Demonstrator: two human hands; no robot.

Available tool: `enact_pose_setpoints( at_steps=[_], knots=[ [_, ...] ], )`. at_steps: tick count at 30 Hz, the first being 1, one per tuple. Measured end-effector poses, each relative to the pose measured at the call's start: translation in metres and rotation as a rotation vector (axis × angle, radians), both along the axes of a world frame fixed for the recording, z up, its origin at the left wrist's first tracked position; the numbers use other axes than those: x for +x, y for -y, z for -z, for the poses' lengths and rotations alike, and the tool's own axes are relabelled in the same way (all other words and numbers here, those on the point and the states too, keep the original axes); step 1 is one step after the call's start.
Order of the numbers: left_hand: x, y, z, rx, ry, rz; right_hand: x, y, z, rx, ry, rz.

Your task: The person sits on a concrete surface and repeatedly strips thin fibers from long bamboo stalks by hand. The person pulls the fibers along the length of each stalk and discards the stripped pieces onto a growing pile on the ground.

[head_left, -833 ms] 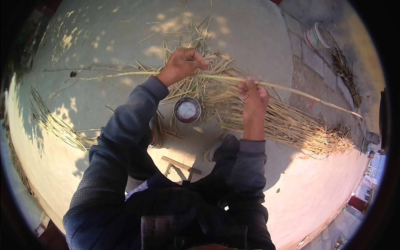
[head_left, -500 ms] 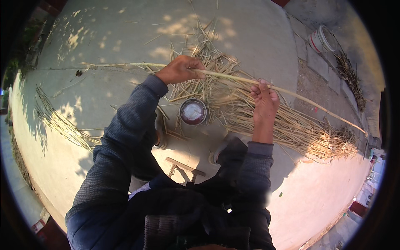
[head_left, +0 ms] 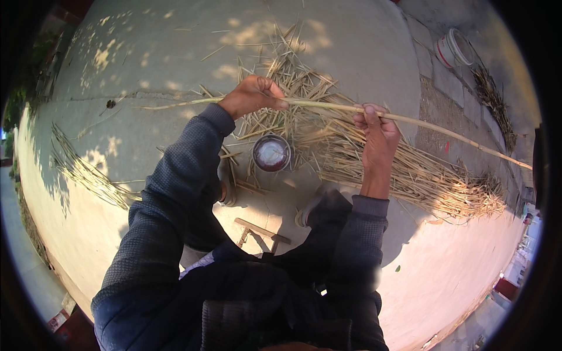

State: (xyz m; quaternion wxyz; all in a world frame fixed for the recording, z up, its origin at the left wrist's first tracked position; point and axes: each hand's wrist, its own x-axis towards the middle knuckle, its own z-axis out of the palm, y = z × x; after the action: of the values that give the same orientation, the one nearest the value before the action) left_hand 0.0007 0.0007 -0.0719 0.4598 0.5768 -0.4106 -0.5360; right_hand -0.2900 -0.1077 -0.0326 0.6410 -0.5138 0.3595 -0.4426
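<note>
While the left hand [head_left: 252, 96] pinches the long stalk [head_left: 322, 105] just beyond the bowl [head_left: 270, 167] and the right hand [head_left: 380, 131] grips it farther to the bowl's right, a light, even hold at both points would probably serve best, letting the stalk pass without kinking, though how tightly the left hand closes is hard to tell. Compared with half a second ago, the stalk reaches farther right of the bowl and lies more level, with less of it showing past the left hand, which stays nearly in place.
</note>
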Motion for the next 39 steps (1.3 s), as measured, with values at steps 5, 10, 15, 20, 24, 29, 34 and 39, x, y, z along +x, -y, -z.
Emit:
enact_pose_setpoints(
  at_steps=[5,10,15,20,24,29,34,39],
  knots=[
    [-0.016,0.0,-0.01,-0.286,0.5,-0.106,-0.01,0.006,0.008,0.195,0.014,0.111],
    [0.009,0.005,-0.022,-0.361,-0.032,-0.445,-0.028,0.015,0.018,0.271,0.018,0.153],
    [0.025,-0.003,-0.014,-0.338,1.263,-0.294,-0.03,0.014,0.022,0.228,-0.042,0.209],
    [-0.02,-0.006,-0.021,-0.576,1.162,0.03,-0.018,0.014,0.019,0.167,-0.144,0.274],
    [-0.04,-0.013,-0.018,-0.615,1.585,0.163,-0.002,0.008,0.026,0.211,-0.157,0.229],
    [-0.006,-0.04,-0.003,-0.543,1.661,0.029,0.024,-0.005,0.037,0.253,-0.083,0.048],
    [0.065,-0.087,-0.002,-0.199,1.771,-0.111,0.048,-0.013,0.043,0.317,0.008,-0.034],
    [0.152,-0.15,0.022,0.15,1.781,-0.352,0.07,-0.022,0.048,0.387,0.105,-0.114]
  ],
)
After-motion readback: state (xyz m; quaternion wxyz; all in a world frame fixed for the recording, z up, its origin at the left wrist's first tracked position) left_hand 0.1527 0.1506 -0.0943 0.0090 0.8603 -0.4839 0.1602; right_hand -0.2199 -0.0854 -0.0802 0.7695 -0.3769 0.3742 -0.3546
